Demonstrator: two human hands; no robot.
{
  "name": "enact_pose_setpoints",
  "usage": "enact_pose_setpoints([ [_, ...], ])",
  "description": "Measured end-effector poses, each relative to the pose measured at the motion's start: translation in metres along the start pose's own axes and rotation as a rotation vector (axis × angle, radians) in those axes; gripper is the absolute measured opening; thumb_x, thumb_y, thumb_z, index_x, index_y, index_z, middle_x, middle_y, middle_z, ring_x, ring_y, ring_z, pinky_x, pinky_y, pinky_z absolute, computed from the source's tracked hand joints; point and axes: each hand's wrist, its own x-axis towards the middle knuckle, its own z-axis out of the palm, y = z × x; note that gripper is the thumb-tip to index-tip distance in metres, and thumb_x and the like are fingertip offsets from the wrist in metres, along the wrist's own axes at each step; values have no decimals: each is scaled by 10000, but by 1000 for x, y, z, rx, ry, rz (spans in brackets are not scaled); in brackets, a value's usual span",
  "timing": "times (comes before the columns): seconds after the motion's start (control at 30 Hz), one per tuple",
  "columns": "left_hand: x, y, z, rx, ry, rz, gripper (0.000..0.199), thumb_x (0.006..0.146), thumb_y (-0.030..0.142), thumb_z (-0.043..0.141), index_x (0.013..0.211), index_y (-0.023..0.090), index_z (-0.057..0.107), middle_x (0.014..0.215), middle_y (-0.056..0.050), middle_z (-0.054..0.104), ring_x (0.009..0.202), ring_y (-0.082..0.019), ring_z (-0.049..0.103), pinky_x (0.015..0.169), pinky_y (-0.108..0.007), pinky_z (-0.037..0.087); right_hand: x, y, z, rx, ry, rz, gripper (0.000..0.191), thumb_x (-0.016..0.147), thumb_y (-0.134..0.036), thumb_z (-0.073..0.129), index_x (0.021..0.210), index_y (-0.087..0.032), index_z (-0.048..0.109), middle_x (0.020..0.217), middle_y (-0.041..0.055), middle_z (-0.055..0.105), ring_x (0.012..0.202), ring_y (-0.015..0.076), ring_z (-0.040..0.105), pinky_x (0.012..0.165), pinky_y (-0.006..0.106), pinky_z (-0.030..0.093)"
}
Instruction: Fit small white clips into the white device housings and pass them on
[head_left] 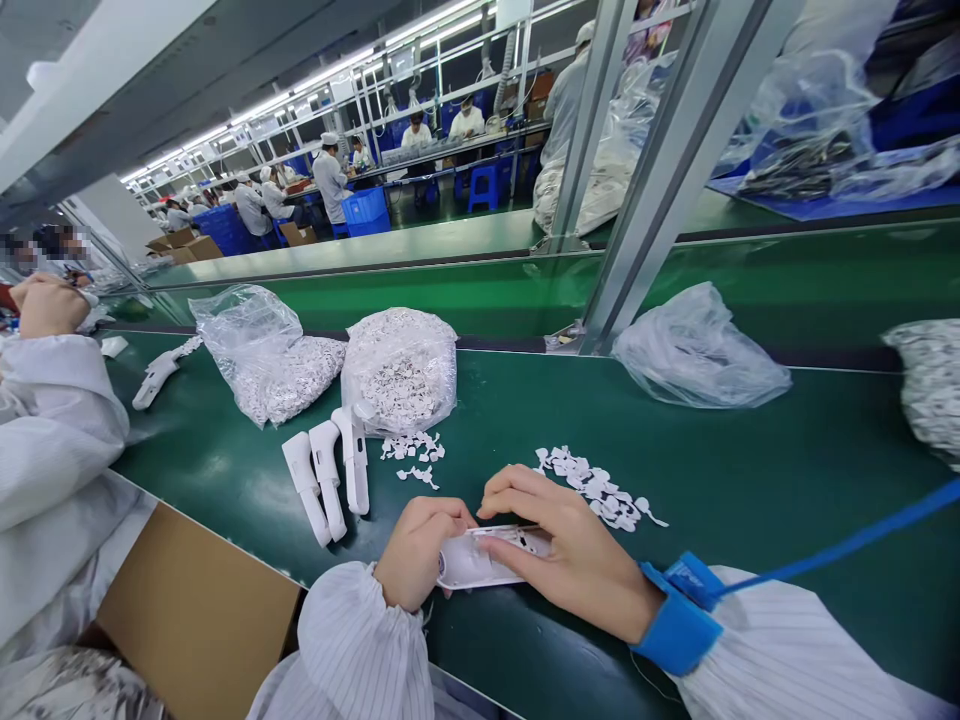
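Between my hands is a white plastic housing (480, 565), its hollow inner side facing up, low over the green bench. My left hand (420, 550) grips its left end, fingers closed around the edge. My right hand (559, 535), with a blue wrist strap, lies over the right part; its thumb reaches into the hollow and its fingers curve over the far edge. Whether a small part sits under that thumb is hidden. Just beyond the right hand lies a loose row of small white plastic pieces (596, 487). Another small pile (412, 450) lies past my left hand.
Several white gun-shaped housings (326, 475) lie at left, near two clear bags of small white parts (401, 370). A crumpled plastic bag (697, 350) sits by the metal post (652, 190). A blue cord (840, 545) runs right from my wrist. A co-worker's sleeve (56, 430) is at left.
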Motion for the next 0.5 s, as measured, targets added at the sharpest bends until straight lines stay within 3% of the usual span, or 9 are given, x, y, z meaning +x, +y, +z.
enact_pose_setpoints([
  [0.13, 1, -1, -1, -2, 5, 0, 222, 605, 326, 380, 513, 151, 479, 441, 29, 360, 358, -85, 360, 281, -175, 241, 1, 4, -3, -41, -72, -12, 166, 828, -162, 484, 679, -167, 558, 675, 13, 549, 627, 127, 509, 548, 225, 386],
  [0.3, 2, -7, 0, -20, -35, -5, 224, 621, 323, 366, 535, 150, 479, 383, 25, 404, 306, -81, 351, 285, -175, 232, -5, 3, 3, -475, -120, -235, 370, 924, -184, 253, 712, -136, 553, 672, 51, 536, 594, 158, 472, 513, 264, 360],
  [0.5, 1, -9, 1, -19, -44, -4, 215, 625, 303, 369, 504, 153, 464, 351, 17, 425, 280, -76, 346, 285, -172, 215, -9, -10, 10, -584, -142, -177, 326, 854, -82, 306, 625, -133, 533, 618, 66, 508, 542, 180, 441, 463, 288, 301],
])
